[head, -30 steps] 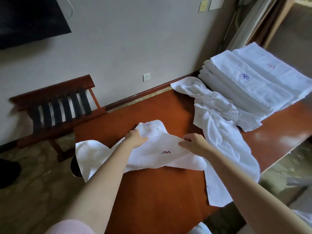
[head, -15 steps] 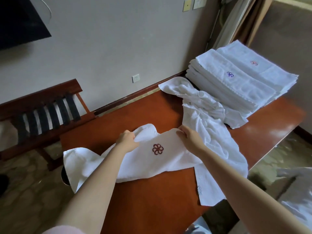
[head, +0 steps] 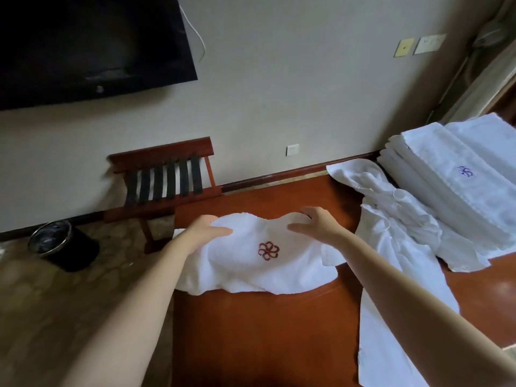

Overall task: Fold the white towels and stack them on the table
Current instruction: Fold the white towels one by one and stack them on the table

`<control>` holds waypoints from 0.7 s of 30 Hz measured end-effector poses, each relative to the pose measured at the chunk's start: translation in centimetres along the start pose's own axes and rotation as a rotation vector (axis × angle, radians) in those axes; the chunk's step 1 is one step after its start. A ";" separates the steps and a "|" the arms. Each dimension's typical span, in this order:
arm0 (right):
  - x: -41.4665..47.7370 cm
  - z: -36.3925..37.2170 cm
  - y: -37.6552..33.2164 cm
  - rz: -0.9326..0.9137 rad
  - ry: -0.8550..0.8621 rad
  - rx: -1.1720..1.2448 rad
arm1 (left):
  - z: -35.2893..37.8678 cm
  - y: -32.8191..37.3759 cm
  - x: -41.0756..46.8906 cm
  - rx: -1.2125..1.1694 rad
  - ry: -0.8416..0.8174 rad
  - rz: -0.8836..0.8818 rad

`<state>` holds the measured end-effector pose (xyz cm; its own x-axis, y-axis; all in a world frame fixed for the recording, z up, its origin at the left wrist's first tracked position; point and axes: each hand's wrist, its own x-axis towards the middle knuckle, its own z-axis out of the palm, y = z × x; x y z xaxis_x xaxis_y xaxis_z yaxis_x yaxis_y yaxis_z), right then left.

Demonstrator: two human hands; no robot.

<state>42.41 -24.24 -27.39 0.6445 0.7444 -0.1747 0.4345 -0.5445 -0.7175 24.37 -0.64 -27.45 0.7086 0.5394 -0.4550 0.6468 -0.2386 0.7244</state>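
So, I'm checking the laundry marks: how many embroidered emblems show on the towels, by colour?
Red emblem: 1, on the spread towel
Blue emblem: 1, on the folded stack
Total: 2

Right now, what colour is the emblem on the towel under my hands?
Dark red, a flower-like emblem on the towel; head view.

single head-worn view; looks forward and down along table (head: 251,344) toward wall (head: 279,79); close above table's near end.
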 end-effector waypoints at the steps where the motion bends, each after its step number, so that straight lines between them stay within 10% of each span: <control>1: 0.4 0.4 -0.1 -0.004 -0.043 -0.059 | -0.6 -0.9 -0.3 0.066 0.005 -0.024; 8: 3.8 0.7 -1.7 -0.065 0.209 -0.448 | -2.2 -0.2 -0.8 0.574 0.430 0.080; 16: 11.4 -3.6 -6.9 -0.099 0.551 -0.113 | -4.0 6.0 4.0 0.297 0.803 0.136; 21: 15.7 -1.6 -5.7 -0.076 0.438 -0.034 | -3.2 4.8 8.4 0.262 0.788 0.032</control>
<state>51.05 -10.04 -24.95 0.8124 0.5529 0.1853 0.5067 -0.5120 -0.6937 32.55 5.38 -26.13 0.3855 0.9135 0.1301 0.7437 -0.3911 0.5422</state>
